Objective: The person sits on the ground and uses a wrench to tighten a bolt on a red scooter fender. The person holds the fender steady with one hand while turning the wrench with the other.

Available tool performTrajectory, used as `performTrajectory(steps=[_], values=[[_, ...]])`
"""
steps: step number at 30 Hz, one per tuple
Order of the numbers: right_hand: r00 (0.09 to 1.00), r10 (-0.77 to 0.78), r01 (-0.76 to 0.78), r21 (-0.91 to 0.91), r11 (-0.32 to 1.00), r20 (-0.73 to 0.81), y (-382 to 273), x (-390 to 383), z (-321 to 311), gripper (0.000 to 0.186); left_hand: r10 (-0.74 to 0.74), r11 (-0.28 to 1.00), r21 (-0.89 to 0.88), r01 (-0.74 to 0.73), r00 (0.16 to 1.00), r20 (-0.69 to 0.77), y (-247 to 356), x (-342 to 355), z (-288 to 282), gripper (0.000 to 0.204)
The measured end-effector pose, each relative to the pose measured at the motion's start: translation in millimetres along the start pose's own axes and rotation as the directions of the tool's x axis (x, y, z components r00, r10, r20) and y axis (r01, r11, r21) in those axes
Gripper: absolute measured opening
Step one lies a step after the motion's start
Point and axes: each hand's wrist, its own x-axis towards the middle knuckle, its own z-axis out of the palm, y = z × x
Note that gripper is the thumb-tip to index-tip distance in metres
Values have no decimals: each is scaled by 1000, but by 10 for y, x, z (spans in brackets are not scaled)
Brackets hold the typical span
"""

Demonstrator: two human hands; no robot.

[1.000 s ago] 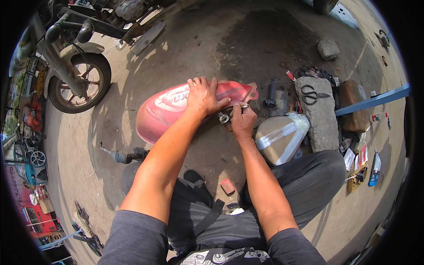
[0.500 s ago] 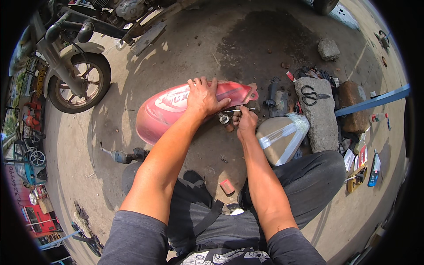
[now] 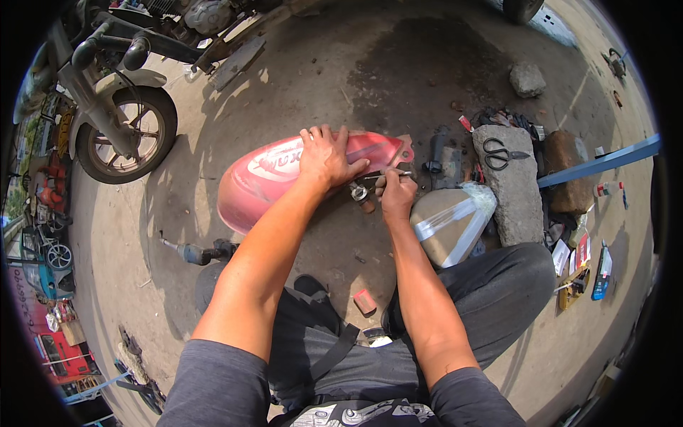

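Observation:
A red motorcycle fuel tank (image 3: 245, 186) with a pale graphic and scuffed paint lies on its side on the ground before me. My left hand (image 3: 326, 162) presses on its upper side, fingers spread and bent over the far edge, thumb pointing right. Close to the tank's tapered right end, my right hand (image 3: 395, 191) is closed around a thin metal rod-like tool (image 3: 373, 176), whose tip points left at the tank's near edge. Just left of that hand, a small metal fitting (image 3: 358, 192) sits on the ground. Where exactly the tool tip touches is too small to tell.
A tan rounded piece with clear tape (image 3: 455, 224) lies near my right knee. Beyond it are black scissors (image 3: 501, 154) on a concrete block (image 3: 518, 206). A power tool (image 3: 196, 252) lies left; a red block (image 3: 365, 302) sits between my feet. A motorcycle wheel (image 3: 128, 135) stands far left.
My right hand has shifted slightly and its wrist has turned a little with the tool. The left hand and the tank have hardly moved.

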Motion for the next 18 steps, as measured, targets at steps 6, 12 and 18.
performTrajectory(steps=[6, 12, 18], values=[[997, 72, -73, 74, 995, 16, 38, -11, 23, 26, 4, 1000, 12, -4, 1000, -1, 11, 10, 2, 87], [972, 234, -234, 224, 946, 24, 67, 40, 0, 24, 7, 1000, 17, -7, 1000, -13, 4, 1, -9, 87], [876, -395, 464, -263, 846, 276, -86, -180, 133, 20, 9, 1000, 10, -9, 1000, -17, -11, 1, 14, 87]])
